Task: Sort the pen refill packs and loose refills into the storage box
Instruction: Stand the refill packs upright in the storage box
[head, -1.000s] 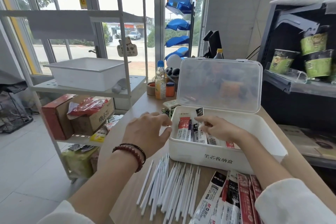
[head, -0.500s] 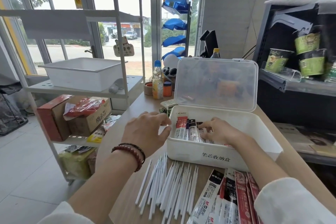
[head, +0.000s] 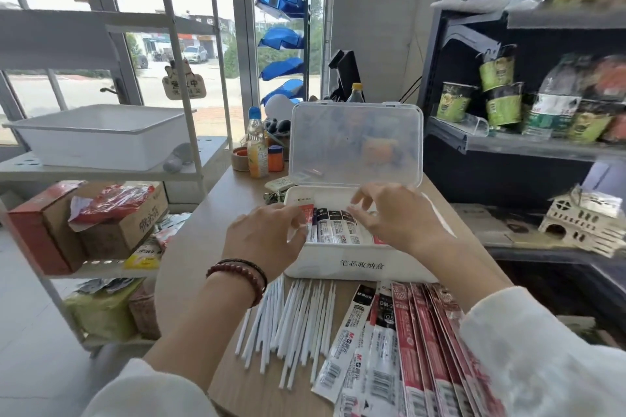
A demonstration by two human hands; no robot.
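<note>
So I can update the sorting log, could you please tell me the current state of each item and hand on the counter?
storage box, open, partly filled.
lid, raised upright.
boxed packs, standing in a row.
loose refills, lying on the table, unsorted.
remaining packs, fanned flat, unsorted.
left hand, at the box's left end, loosely curled, holding nothing.
right hand, over the boxed packs, fingers relaxed, empty.
bottle, capped.

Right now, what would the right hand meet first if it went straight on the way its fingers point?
Probably the tops of the refill packs standing in the storage box, where the right hand aims its fingers; depth is unclear, so they may already touch.
</note>
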